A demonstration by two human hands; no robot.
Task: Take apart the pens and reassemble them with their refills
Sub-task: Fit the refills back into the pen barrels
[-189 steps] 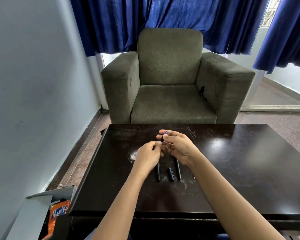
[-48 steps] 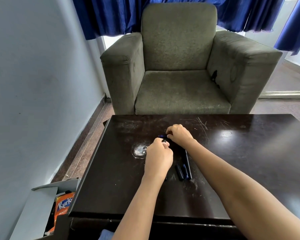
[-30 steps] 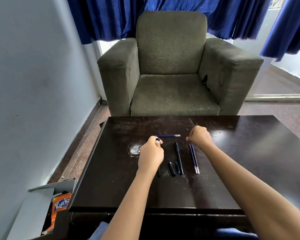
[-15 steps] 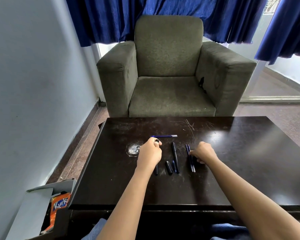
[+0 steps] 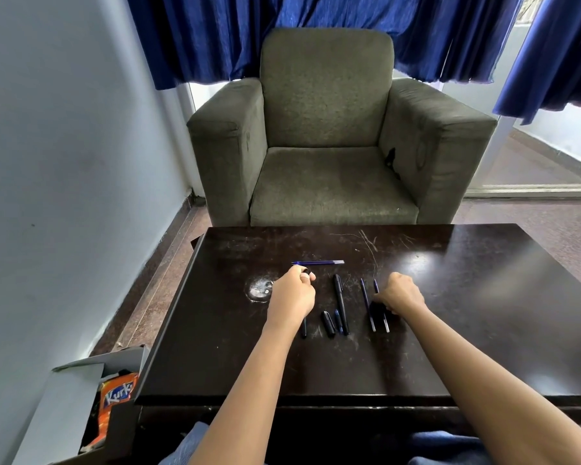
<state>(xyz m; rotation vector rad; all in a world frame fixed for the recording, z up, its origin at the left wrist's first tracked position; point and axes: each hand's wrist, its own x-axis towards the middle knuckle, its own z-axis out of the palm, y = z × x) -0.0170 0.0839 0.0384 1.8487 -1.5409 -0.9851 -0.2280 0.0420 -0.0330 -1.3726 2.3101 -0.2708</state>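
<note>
Pen parts lie on the dark table (image 5: 467, 330). A blue refill (image 5: 317, 262) lies crosswise at the far side. My left hand (image 5: 292, 295) is closed around a black pen barrel, its open end (image 5: 307, 272) showing above my fingers. A long black pen (image 5: 340, 302) lies in the middle, with a short black cap (image 5: 328, 323) and a small blue piece (image 5: 338, 320) beside it. Another black piece (image 5: 304, 330) pokes out under my left wrist. My right hand (image 5: 399, 294) rests, fingers curled, on two blue refills (image 5: 366, 303); whether it grips them is unclear.
A grey armchair (image 5: 329, 135) stands just beyond the table. A white round stain (image 5: 259, 290) marks the table to the left of my left hand. On the floor at the left sits an open cardboard box (image 5: 81, 397) with an orange snack packet (image 5: 116, 397).
My right hand put a refill down at the far side, moved right, then came back toward me onto the two refills. My left hand kept hold of the barrel.
</note>
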